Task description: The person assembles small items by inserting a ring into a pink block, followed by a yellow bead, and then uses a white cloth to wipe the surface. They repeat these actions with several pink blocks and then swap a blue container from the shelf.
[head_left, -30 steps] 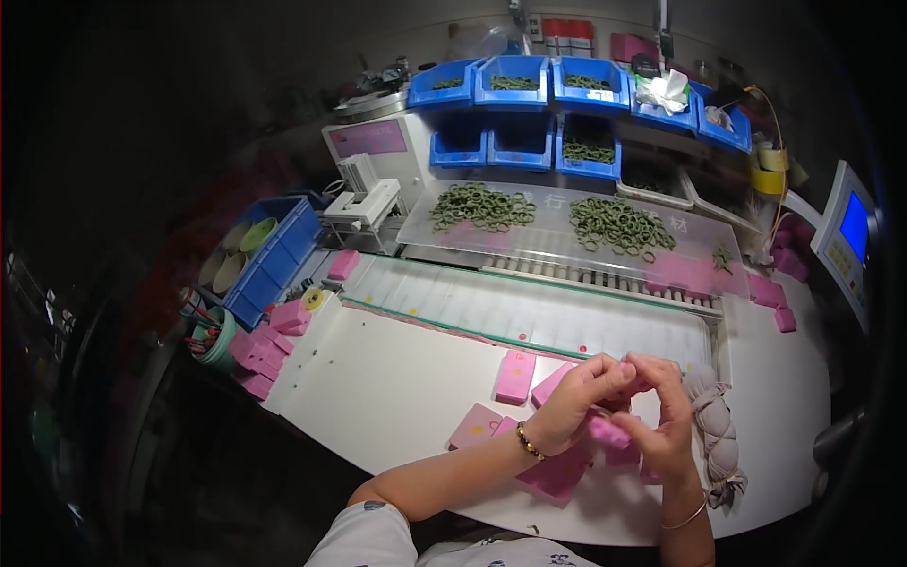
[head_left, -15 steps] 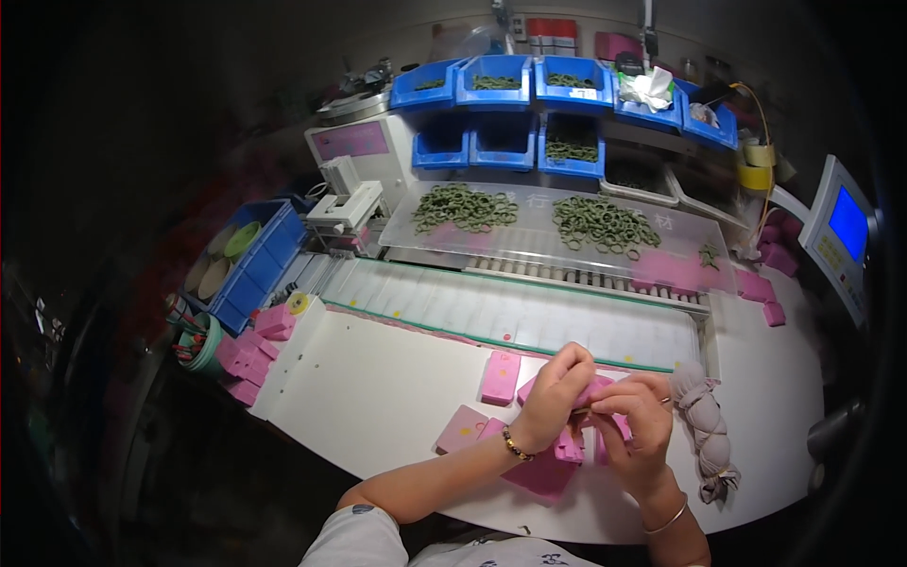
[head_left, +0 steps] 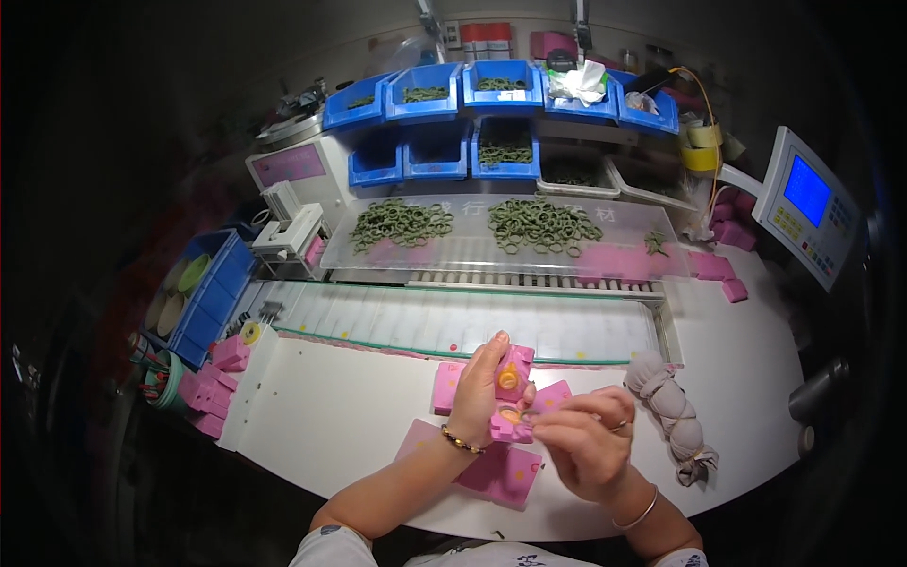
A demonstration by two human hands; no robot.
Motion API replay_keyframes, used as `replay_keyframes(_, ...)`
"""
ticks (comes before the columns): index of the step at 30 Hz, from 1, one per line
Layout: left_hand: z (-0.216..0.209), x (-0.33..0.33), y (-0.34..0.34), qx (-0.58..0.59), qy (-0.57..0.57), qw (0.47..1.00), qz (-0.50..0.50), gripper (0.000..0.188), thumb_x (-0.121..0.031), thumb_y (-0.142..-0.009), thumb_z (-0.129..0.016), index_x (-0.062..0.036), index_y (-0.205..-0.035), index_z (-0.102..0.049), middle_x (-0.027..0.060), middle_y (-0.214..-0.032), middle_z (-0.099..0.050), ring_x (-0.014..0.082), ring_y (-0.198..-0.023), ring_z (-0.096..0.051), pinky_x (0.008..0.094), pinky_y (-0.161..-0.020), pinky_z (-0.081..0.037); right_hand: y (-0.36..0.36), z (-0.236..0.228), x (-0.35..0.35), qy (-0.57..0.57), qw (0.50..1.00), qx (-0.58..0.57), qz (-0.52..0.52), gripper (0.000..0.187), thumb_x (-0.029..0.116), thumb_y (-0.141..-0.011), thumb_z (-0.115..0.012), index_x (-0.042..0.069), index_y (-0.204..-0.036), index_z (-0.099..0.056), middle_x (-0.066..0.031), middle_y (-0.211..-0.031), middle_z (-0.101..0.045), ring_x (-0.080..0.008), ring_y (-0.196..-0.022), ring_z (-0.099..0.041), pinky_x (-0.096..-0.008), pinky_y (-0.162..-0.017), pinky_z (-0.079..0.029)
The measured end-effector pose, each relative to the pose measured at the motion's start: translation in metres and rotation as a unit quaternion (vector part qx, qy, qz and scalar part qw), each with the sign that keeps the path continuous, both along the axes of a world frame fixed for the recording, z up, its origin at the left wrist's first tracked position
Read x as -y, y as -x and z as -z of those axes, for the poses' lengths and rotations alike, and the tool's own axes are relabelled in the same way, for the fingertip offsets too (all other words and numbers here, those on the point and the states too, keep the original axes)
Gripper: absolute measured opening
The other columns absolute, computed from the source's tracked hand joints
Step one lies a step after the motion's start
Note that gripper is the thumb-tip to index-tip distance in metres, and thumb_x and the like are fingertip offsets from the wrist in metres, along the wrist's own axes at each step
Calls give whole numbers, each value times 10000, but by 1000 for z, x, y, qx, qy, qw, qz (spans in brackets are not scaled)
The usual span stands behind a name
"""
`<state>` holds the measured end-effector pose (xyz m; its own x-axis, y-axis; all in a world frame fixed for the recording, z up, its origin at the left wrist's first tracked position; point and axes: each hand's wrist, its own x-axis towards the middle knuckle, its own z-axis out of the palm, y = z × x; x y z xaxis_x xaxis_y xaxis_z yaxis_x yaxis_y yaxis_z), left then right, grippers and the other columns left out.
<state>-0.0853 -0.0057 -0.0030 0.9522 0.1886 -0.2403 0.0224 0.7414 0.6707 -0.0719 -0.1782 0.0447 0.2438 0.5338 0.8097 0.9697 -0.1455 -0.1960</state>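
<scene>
My left hand (head_left: pixel 474 392) grips a pink block mold (head_left: pixel 516 359) that is spread open like a book. Both inner faces show, each with a round orange-yellow patch. At the lower half, the fingertips of my right hand (head_left: pixel 590 442) are pinched on what looks like a small greenish ring (head_left: pixel 527 416), partly hidden by the fingers. Underneath, more pink mold blocks (head_left: pixel 510 475) lie on the white table, one of them (head_left: pixel 446 386) just left of my left hand.
A clear shelf (head_left: pixel 463 257) carries two heaps of green rings (head_left: pixel 543 227). Blue bins (head_left: pixel 423 93) stand in rows behind. A rolled grey cloth (head_left: pixel 673 411) lies right of my hand, below a control screen (head_left: pixel 808 194). Pink blocks (head_left: pixel 210 389) and a blue crate (head_left: pixel 222 298) sit at left.
The view has swung to the right. The mold, mostly hidden between both hands before, now lies open in my left hand. My right hand has drawn back a little from it.
</scene>
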Motion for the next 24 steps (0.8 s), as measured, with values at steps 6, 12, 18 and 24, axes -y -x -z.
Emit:
replay_keyframes(6, -5, -2, 9, 29, -53, 993, 98, 472, -469, -991, -468, -30, -877, -596, 72, -783, -620, 125, -622, -599, 239, -572, -499, -22, 0, 13, -35, 993, 33, 105, 219, 94, -732, -750, 155, -918, -651, 59, -906, -691, -148, -884, -587, -339, -846, -361)
replay_keyframes(12, -24, 12, 17, 63, -132, 974, 171, 217, -211, -983, -561, -10, -958, -639, 30, -884, -632, 55, -773, -588, 205, -712, -494, -21, 4, 13, -10, 994, 56, 96, 193, 140, -699, -768, 164, -873, -688, 58, -907, -675, -153, -897, -579, -334, -851, -348)
replay_keyframes(18, -21, 8, 19, 104, -212, 962, 134, 108, -100, -953, -590, 1, -964, -625, 16, -909, -630, 67, -814, -595, 219, -738, -502, -31, 12, 8, -29, 988, -149, 9, 165, 121, -678, -796, 145, -790, -678, 23, -811, -644, -180, -836, -585, -341, -799, -364)
replay_keyframes(24, -19, 11, 22, 186, -378, 906, 43, 65, 7, -912, -612, 20, -975, -619, 49, -933, -654, 101, -847, -632, 234, -748, -533, -38, 19, 13, -100, 791, -580, -170, 94, -29, -773, -729, 12, -848, -690, -58, -836, -666, -128, -789, -603, -273, -762, -488)
